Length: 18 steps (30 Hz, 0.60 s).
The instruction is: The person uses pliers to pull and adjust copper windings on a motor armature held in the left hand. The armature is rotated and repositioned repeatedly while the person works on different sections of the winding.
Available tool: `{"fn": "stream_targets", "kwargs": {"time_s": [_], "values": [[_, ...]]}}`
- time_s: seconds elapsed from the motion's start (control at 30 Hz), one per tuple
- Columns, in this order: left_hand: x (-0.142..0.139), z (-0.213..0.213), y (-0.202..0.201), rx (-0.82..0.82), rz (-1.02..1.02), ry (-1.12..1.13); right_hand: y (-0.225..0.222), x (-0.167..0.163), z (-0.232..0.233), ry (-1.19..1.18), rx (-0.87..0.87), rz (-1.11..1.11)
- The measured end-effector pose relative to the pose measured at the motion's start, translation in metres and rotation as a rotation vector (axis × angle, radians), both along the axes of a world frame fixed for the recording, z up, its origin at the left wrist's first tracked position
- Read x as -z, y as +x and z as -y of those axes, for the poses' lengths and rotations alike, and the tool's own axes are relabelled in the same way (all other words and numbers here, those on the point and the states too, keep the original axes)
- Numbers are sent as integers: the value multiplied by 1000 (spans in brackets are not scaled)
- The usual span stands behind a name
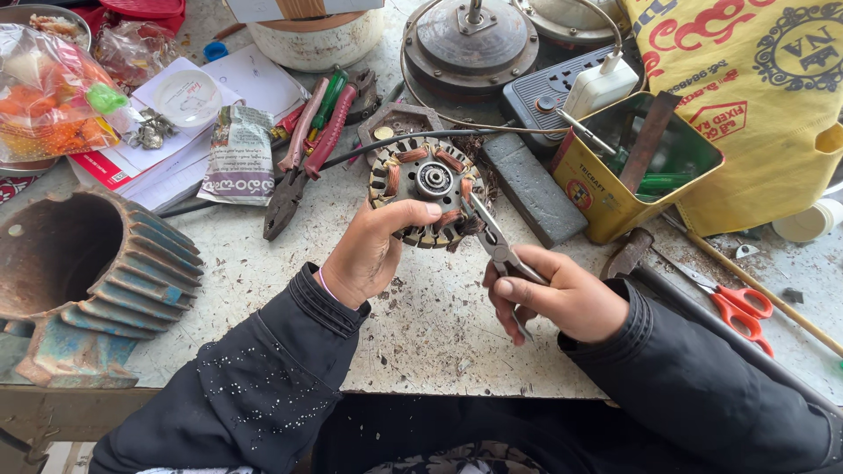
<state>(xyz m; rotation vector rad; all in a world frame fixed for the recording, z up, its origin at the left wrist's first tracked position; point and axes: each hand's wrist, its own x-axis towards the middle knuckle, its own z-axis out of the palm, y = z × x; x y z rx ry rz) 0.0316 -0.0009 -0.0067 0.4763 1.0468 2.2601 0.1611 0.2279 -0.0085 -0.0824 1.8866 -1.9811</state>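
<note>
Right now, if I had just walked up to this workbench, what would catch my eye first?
Probably the round motor stator with copper coils at the centre of the bench, steadied by the left hand while the right hand works metal pliers at its edge. Next, the big rusty ribbed motor casing at the far left, and the red-handled scissors lying to the right.

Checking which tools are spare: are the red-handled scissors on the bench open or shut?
Shut, as far as shows: the red-handled scissors lie flat on the bench, loops together, blades in one line, untouched beside the right hand.
</note>
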Motion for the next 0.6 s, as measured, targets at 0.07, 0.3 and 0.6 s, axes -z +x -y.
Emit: {"fn": "stream_targets", "kwargs": {"time_s": [0.07,0.3,0.6], "values": [[-1,-2,2,-37,-7,1,-3,-2,-1,57,52,-69],[-7,-8,9,-66,-87,-12,-3,-8,0,550,158,-355],[-7,-11,16,-59,-116,-34,-4,-13,12,984,225,-561]]}}
